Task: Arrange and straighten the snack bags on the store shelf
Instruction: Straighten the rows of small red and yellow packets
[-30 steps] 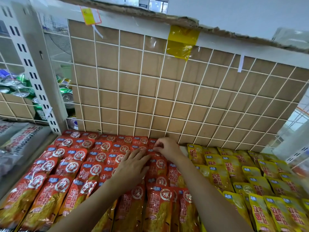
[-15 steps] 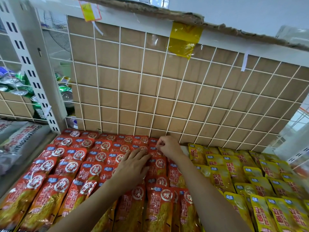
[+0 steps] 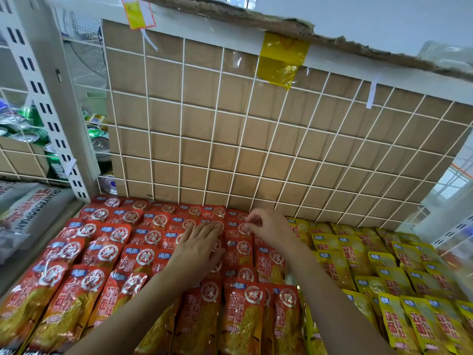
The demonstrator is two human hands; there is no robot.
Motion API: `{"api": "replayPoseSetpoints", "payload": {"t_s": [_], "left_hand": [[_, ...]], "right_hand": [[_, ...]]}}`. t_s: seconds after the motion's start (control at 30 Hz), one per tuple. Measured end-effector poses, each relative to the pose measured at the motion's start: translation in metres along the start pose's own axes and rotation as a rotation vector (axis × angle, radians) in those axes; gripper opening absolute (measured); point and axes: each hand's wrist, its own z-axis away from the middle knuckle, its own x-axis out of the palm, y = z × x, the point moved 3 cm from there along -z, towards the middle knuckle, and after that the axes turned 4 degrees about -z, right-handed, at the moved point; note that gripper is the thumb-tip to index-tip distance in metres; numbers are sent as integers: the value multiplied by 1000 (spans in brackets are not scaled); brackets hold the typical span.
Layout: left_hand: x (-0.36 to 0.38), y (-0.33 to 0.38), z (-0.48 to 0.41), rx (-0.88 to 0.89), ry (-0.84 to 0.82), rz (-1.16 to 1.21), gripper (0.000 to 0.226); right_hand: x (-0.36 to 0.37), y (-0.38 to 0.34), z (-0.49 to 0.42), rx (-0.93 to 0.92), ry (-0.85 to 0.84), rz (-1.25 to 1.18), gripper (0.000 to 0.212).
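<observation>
Red snack bags lie in overlapping rows across the left and middle of the shelf, and yellow snack bags fill the right side. My left hand rests flat with straight fingers on the red bags in the middle rows. Just right of it, near the back of the shelf, my right hand has its fingers curled and pinches the top edge of a red bag in the rightmost red column. Both forearms reach in from the bottom and hide several bags beneath them.
A white wire grid backed with brown cardboard closes off the rear of the shelf. A white slotted upright stands at the left, with drink cans behind it. Grey sacks lie on the neighbouring shelf at left.
My right hand has shifted slightly toward the back while pinching the red bag. My left hand stays flat on the same bags.
</observation>
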Motion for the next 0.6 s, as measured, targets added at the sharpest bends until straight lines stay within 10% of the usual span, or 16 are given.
{"api": "replayPoseSetpoints", "payload": {"t_s": [0.6], "left_hand": [[1, 8, 18, 26, -71, -31, 96]], "right_hand": [[20, -4, 17, 163, -23, -149, 12]]}}
